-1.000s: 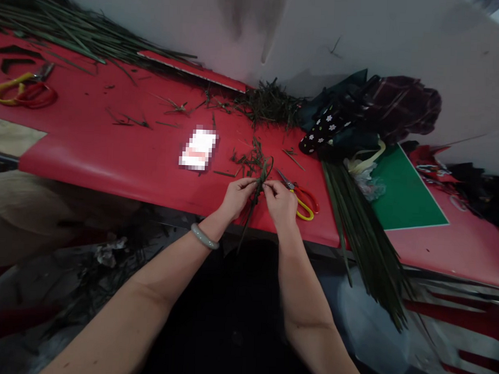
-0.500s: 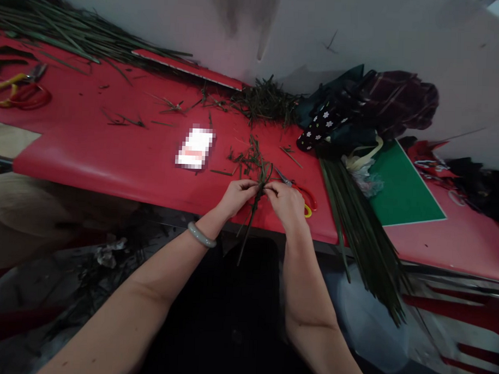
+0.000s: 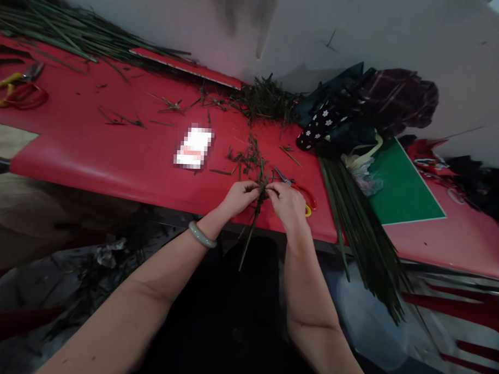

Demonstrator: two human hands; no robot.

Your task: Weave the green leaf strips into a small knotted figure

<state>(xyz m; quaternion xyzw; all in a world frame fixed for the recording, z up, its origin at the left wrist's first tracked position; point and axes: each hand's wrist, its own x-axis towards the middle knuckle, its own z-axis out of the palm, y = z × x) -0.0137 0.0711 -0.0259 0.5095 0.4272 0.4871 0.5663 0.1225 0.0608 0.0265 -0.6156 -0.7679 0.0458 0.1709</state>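
My left hand (image 3: 240, 198) and my right hand (image 3: 287, 203) meet at the front edge of the red table (image 3: 111, 166). Between them is a small knotted piece of green leaf strips (image 3: 257, 208), its long stem hanging down toward my lap. The left fingertips pinch it from one side, the right fingertips from the other. Scissors with red and yellow handles (image 3: 307, 197) lie beside my right hand, partly covered by it. Leaf scraps (image 3: 250, 157) are scattered just beyond my fingers.
A blurred-out phone (image 3: 194, 148) lies left of centre. Long leaf strips (image 3: 358, 229) hang over the edge at right, by a green board (image 3: 413, 198) and dark umbrellas (image 3: 400, 99). Other scissors (image 3: 23, 92) are far left. A leaf pile (image 3: 272, 100) rests near the wall.
My fingers have shifted slightly on the knotted piece, and the small loop at its top no longer shows. Its hanging stem has moved a little lower.
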